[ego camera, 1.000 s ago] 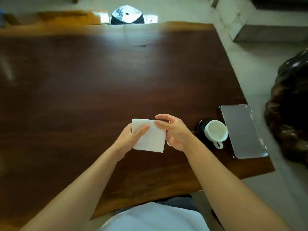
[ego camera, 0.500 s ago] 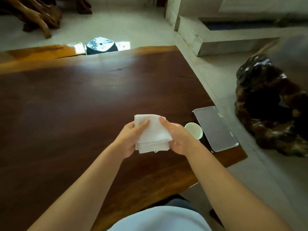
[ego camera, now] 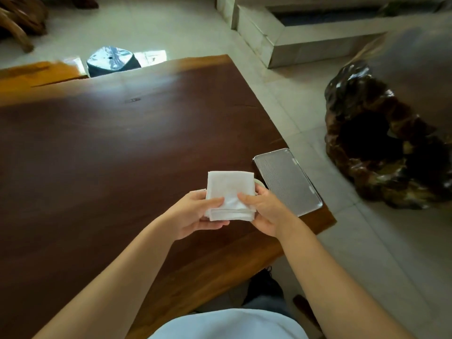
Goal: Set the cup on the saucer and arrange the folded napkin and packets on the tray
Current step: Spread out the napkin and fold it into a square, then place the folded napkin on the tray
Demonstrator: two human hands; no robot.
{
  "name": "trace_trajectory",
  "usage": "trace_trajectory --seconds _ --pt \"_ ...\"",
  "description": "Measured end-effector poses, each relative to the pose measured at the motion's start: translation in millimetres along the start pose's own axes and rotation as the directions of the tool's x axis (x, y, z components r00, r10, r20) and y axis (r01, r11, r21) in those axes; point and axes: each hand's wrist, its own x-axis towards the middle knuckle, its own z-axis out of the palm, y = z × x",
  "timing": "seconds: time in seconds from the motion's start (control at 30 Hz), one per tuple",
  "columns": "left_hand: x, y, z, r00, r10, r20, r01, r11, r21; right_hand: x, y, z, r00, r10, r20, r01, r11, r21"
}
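A white folded napkin [ego camera: 230, 194] is held above the dark wooden table [ego camera: 110, 155]. My left hand [ego camera: 198, 214] grips its lower left edge and my right hand [ego camera: 264, 211] grips its lower right edge. Just right of the napkin lies the silver metal tray [ego camera: 288, 182], near the table's right edge. Only a sliver of the white cup [ego camera: 258, 184] shows behind the napkin and my right hand. The saucer and the packets are hidden from view.
A large dark root-wood stump [ego camera: 386, 143] stands on the tiled floor to the right of the table. A dark shiny stool [ego camera: 112, 61] sits beyond the far table edge. A stone step [ego camera: 293, 40] runs at the back right.
My hands have lifted the napkin and folded it into a smaller, thicker square. My view has turned right, so the napkin now covers most of the cup.
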Motion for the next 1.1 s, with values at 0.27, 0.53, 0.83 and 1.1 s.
trace_trajectory --seconds 0.27,0.53,0.83,1.1 --pt "69.5 52.1 99.4 0.957 0.196 -0.215 -0.182 0.98 0.087 17.5 -74.6 -118.9 0.998 0.053 0.044 -0.048 0.992 -0.121" --pt "130.8 83.3 221.4 0.669 0.713 -0.21 -0.158 0.413 0.897 40.5 -131.6 -187.1 0.976 -0.035 0.217 0.045 0.998 -0.045" --pt "155.0 91.2 188.9 0.604 0.417 -0.679 -0.129 0.892 0.433 81.1 -154.8 -220.0 0.984 0.118 0.132 -0.123 0.992 0.032" --pt "213.7 78.6 198.7 0.772 0.148 -0.619 -0.16 0.986 0.037 117.5 -137.0 -210.4 0.998 -0.03 -0.062 -0.005 0.869 -0.496"
